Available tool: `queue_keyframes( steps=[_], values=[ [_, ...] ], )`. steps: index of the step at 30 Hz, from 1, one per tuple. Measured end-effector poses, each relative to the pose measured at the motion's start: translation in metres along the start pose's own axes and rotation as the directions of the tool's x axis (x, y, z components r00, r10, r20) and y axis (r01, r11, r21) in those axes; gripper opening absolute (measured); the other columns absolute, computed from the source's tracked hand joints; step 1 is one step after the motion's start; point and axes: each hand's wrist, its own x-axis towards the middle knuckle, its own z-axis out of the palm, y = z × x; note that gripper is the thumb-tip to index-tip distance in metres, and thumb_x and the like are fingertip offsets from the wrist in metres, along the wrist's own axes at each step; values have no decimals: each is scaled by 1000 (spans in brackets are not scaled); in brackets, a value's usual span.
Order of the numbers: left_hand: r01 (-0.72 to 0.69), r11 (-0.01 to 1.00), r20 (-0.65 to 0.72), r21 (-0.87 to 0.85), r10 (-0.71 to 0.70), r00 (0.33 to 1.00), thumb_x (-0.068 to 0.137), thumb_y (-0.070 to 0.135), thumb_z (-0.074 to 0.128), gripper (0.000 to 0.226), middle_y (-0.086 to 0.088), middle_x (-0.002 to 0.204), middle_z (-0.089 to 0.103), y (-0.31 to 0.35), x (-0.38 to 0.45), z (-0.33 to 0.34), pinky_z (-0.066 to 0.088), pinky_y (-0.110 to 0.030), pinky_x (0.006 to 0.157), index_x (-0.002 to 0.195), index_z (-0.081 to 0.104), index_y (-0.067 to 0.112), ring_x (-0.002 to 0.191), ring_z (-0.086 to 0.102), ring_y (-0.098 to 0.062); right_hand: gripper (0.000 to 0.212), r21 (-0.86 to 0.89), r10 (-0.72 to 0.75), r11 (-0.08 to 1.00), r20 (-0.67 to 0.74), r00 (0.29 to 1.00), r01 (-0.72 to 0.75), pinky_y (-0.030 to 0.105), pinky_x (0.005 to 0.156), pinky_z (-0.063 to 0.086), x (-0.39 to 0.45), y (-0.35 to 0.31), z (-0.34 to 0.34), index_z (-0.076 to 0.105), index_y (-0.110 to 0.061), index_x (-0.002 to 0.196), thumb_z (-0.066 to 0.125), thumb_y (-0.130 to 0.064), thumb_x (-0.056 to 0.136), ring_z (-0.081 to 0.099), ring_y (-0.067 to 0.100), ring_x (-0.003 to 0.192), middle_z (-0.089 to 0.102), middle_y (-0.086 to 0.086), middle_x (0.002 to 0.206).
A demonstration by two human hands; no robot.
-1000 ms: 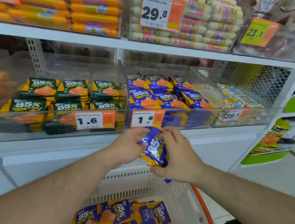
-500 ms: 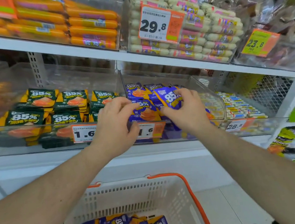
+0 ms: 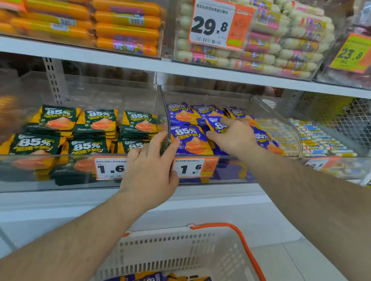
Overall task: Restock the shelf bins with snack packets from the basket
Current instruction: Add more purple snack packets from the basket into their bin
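We judge the placing step under way: right hand [image 3: 233, 138] pinches a purple packet [image 3: 217, 125] over the purple bin [image 3: 277, 125], left hand [image 3: 150, 167] open-fingered at its front edge; next, release, then reach to the basket [image 3: 215, 248] below.

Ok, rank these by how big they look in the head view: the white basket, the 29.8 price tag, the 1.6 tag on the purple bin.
1. white basket, largest, though it is nearest the camera and cut off at the bottom edge.
2. 29.8 price tag.
3. 1.6 tag on the purple-packet bin, smallest.
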Motion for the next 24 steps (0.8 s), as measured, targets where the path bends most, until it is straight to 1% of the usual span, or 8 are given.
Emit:
queue_keyframes(
  steps=[3, 7, 9, 11, 13, 16, 20, 24],
  values=[
    [0, 1000, 4, 19, 0, 1000, 73, 36, 56, 66, -16, 141, 45, 1, -1, 1, 40, -43, 80, 135, 52, 14, 98, 63, -31, 68, -132, -5, 991, 72, 997, 14, 47, 106, 41, -5, 2, 2, 49, -31, 142, 54, -67, 84, 39, 39, 134, 37, 13, 150],
    [6, 1000, 18, 26, -6, 1000, 74, 37, 59, 64, -16, 140, 45, 1, -1, 1, 42, -44, 82, 134, 53, 14, 103, 62, -32, 67, -222, 44, 975, 164, 986, -6, 52, 111, 32, -12, 0, -1, 42, -37, 145, 36, -73, 90, 34, 41, 138, 36, 12, 153],
    [8, 999, 26, 32, -9, 1000, 75, 36, 63, 64, -16, 140, 45, 2, -1, 1, 43, -44, 84, 134, 53, 15, 105, 61, -31, 62, -250, 71, 968, 191, 979, -21, 55, 112, 24, -17, -4, -4, 35, -40, 148, 27, -70, 94, 28, 42, 140, 29, 10, 157],
    [8, 999, 24, 39, -8, 1000, 75, 35, 70, 64, -16, 140, 46, 1, -2, 0, 44, -44, 85, 134, 54, 15, 106, 61, -31, 55, -267, 77, 964, 212, 974, -18, 56, 113, 18, -21, -6, -7, 30, -42, 150, 21, -61, 99, 24, 42, 142, 25, 8, 159],
    [4, 999, 23, 41, -5, 1000, 74, 34, 73, 65, -16, 140, 46, 1, -2, -1, 43, -44, 86, 134, 54, 14, 107, 61, -31, 48, -284, 71, 959, 219, 973, -6, 56, 114, 16, -25, -6, -9, 27, -43, 150, 22, -49, 103, 21, 41, 144, 22, 7, 161],
    [0, 999, 36, 39, -2, 999, 75, 33, 72, 65, -17, 140, 46, 1, -3, -2, 44, -45, 86, 134, 54, 14, 107, 60, -32, 51, -308, 58, 951, 213, 975, 11, 56, 114, 15, -29, -6, -10, 26, -44, 151, 30, -37, 101, 20, 40, 144, 22, 5, 161],
    [-4, 998, 56, 57, 1, 998, 73, 32, 73, 65, -17, 142, 43, 2, -3, -3, 44, -46, 86, 134, 54, 16, 106, 60, -34, 53, -308, 62, 952, 203, 977, 4, 54, 115, 16, -36, -7, -10, 26, -45, 151, 33, -36, 99, 22, 38, 145, 22, 3, 162],
    [2, 999, 64, 51, -5, 998, 74, 32, 72, 65, -17, 144, 40, 2, -3, -4, 41, -46, 87, 135, 53, 18, 106, 60, -34, 52, -287, 60, 958, 177, 982, -7, 53, 116, 16, -39, -5, -9, 27, -43, 151, 33, -37, 99, 19, 34, 147, 18, 0, 163]
  ],
)
